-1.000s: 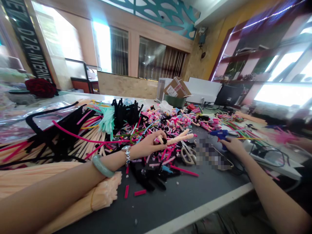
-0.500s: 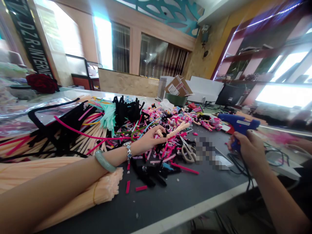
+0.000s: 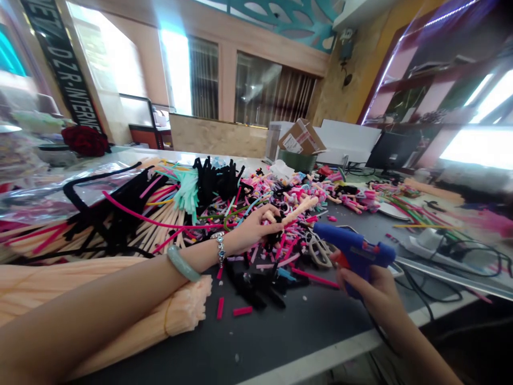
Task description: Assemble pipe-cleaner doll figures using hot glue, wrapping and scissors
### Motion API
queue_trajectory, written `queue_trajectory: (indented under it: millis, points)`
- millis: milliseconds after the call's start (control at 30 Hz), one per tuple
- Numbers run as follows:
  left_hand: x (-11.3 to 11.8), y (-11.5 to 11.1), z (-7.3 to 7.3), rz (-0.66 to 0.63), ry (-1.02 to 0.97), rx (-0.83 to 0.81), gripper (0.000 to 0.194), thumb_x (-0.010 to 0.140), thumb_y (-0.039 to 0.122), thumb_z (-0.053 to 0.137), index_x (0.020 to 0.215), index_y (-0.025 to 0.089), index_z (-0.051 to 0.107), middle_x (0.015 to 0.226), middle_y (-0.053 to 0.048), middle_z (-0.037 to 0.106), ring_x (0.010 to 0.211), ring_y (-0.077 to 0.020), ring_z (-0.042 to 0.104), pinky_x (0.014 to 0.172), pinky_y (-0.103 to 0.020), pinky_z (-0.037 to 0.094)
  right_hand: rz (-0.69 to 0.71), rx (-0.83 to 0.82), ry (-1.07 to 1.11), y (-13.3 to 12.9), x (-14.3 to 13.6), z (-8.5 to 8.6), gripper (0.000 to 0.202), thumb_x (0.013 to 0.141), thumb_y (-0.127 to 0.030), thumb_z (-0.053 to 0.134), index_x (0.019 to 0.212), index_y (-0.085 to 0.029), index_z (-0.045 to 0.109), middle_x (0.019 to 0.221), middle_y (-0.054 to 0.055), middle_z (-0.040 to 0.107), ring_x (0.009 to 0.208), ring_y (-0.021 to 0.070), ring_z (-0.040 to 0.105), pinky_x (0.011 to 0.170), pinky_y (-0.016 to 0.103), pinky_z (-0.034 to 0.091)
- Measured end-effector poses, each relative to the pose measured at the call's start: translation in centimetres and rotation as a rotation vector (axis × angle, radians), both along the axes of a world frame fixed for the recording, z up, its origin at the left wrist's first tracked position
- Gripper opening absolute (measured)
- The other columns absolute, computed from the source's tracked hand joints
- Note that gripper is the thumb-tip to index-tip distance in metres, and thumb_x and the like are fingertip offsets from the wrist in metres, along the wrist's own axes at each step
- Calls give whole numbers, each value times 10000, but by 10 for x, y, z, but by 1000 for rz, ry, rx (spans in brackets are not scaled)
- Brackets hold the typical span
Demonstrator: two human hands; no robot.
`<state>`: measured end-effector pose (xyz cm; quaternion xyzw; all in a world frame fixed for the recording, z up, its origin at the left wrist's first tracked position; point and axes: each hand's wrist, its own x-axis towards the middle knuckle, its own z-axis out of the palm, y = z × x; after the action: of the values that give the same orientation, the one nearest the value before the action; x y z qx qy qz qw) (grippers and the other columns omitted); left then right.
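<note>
Over the table (image 3: pixel 296 334) | left hand (image 3: pixel 255 231): fingers pinching fuzzy piece (image 3: pixel 300 210) | right hand (image 3: pixel 374 293): fingers wrapped round glue gun (image 3: pixel 355 250), nozzle (image 3: pixel 316 228) near piece | risk: nozzle, if hot, could burn left fingers should it stray

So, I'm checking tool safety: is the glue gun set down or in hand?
In hand: the right hand grips the glue gun by its handle.

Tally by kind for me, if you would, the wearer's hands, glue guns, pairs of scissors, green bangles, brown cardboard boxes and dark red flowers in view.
Hands: 2 (left hand, right hand)
Glue gun: 1
Scissors: 1
Green bangle: 1
Brown cardboard box: 1
Dark red flower: 1
Total: 7
</note>
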<state>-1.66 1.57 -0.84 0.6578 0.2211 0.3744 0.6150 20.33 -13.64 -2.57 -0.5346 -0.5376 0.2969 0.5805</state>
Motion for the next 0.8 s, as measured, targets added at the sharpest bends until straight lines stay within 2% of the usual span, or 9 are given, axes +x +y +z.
queue_trajectory:
  millis: [100,167,467,800]
  points:
    - [0,1,-1,-5,3,26,380,710,359,748,950,192,505,666,78,467,493,-20,443,429,-136,318,2,-36,-29,1,0,-4,302,731,-405,694,877,-142,670,548,-8,549,481,106,477,466,232,376]
    - [0,2,-2,-25,-3,36,371,715,354,744,952,190,510,677,73,471,493,-20,446,430,-140,324,52,-47,-62,3,0,-5,291,751,-418,675,851,-145,660,544,-6,548,473,108,481,458,230,378]
    - [-2,-2,1,-25,75,99,399,716,392,729,984,203,501,741,62,485,508,-27,434,406,-144,313,167,-1,-252,7,3,-4,293,811,-432,605,841,-141,620,561,5,556,465,115,502,456,234,426]
    - [-3,-4,4,-27,122,170,347,744,351,706,989,198,515,700,67,485,488,-22,418,470,-168,342,173,-23,-316,8,5,-8,290,836,-437,584,900,-155,602,658,17,573,515,123,515,489,241,440]
